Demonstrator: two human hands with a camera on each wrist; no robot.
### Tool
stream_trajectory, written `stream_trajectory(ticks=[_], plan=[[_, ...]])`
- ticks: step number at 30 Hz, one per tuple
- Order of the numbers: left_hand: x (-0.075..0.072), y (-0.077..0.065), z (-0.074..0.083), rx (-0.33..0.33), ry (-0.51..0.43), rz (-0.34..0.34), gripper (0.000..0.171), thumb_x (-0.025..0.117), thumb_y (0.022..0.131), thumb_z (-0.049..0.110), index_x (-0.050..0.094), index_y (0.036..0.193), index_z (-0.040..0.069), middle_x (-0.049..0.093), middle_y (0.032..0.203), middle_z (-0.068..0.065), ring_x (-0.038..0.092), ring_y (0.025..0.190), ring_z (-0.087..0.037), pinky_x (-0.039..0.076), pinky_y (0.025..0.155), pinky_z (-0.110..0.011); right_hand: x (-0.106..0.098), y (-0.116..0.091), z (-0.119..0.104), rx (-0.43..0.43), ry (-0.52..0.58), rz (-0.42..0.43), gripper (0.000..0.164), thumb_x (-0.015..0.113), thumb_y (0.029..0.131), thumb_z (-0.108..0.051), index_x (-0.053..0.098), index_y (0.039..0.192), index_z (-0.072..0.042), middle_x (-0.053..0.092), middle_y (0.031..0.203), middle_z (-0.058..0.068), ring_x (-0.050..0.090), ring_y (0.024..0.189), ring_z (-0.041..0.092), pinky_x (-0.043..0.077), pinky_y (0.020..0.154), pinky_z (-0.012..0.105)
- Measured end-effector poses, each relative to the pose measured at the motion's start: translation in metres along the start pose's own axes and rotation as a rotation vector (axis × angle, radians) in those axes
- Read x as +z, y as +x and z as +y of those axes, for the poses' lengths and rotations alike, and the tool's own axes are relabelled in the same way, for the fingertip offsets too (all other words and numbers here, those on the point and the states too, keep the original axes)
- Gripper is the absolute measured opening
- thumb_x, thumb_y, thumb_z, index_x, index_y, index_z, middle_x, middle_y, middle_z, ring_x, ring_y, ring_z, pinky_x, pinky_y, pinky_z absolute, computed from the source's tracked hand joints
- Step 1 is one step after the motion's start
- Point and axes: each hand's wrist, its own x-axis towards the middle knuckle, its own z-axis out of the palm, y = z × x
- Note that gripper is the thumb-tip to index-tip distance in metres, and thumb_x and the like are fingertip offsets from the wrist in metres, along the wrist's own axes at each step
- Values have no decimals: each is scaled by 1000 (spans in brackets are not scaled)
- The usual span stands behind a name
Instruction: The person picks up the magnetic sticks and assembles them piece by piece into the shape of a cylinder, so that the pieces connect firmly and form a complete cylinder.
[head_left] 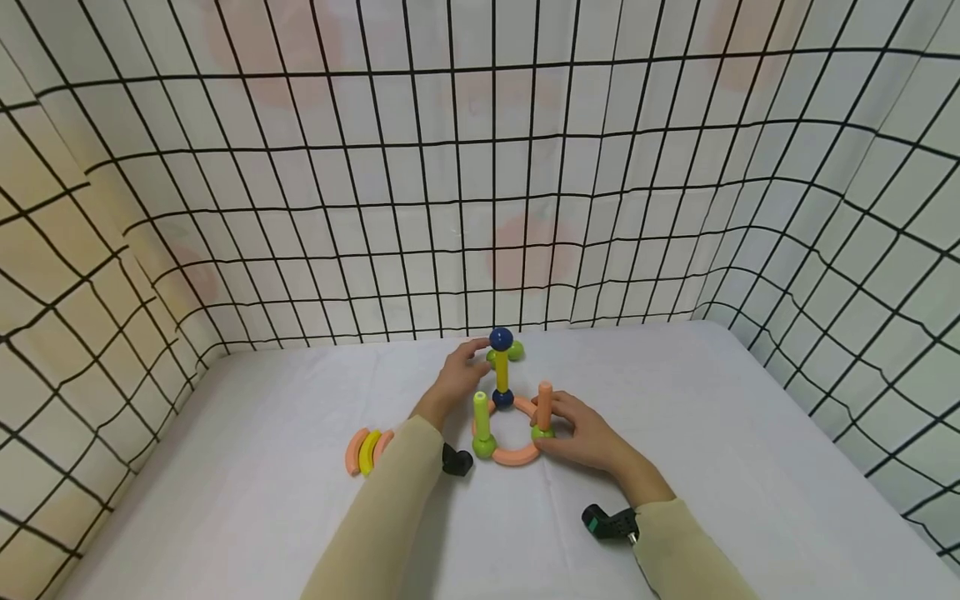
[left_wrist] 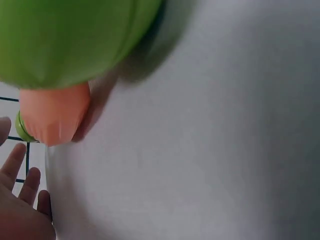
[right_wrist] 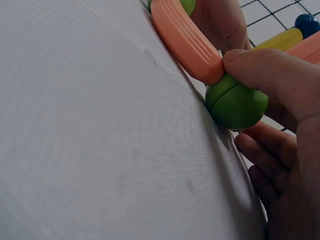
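A ring of curved orange sticks (head_left: 516, 457) lies on the white cloth, joined by balls. From its left green ball (head_left: 483, 447) rises a lime green stick (head_left: 481, 414). A yellow stick (head_left: 502, 372) stands on the rear blue ball, topped by another blue ball (head_left: 501, 338). My right hand (head_left: 588, 433) grips the right green ball (right_wrist: 235, 102), its thumb over the joint with a curved stick; an upright orange stick (head_left: 545, 404) rises from that ball. My left hand (head_left: 459, 375), fingers spread and relaxed, is behind the ring's left side, fingertips close to the loose green balls (head_left: 516, 350).
Curved orange and yellow sticks (head_left: 367, 452) lie at the left, partly covered by my left sleeve (head_left: 397, 500). Black wrist cameras (head_left: 609, 523) stick out near both wrists. A white wall with a black grid (head_left: 480, 200) encloses the table's back and sides.
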Motion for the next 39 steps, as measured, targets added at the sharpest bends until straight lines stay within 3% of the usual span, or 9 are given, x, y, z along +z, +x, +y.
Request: stream_trajectory(ticks=[5,15,24,33,39], plan=[[1,-1,2,-23,67,-8,42,54,102,23,53,143,32,40,159,-2,31,150,-32,19,120,-63,1,0,1,-26,-10,4,29,78,84,-38,71,111,-28,54,146,4,42,143,35,35,112,63],[2,2,0,7,172,-26,40,50,103,21,55,142,29,45,157,0,34,149,-29,15,120,-64,2,0,2,-25,2,2,28,78,85,-38,70,110,-29,53,147,4,41,144,35,34,113,63],[4,1,1,32,174,3,41,67,95,14,62,134,26,63,137,-4,53,133,-28,27,116,-60,1,-1,0,-19,5,-3,30,77,85,-38,70,113,-27,53,147,3,39,145,35,32,114,63],[3,-6,3,12,138,20,37,69,93,14,63,129,19,64,131,-10,60,121,-27,46,108,-45,2,1,0,-15,-4,-1,28,77,86,-39,69,111,-30,54,144,0,40,145,34,33,114,63],[-1,-10,4,-6,154,52,36,72,91,22,63,126,15,68,121,-13,63,107,-26,52,96,-42,1,0,0,-5,-8,0,29,78,84,-39,71,111,-30,54,145,1,41,144,34,34,113,62]])
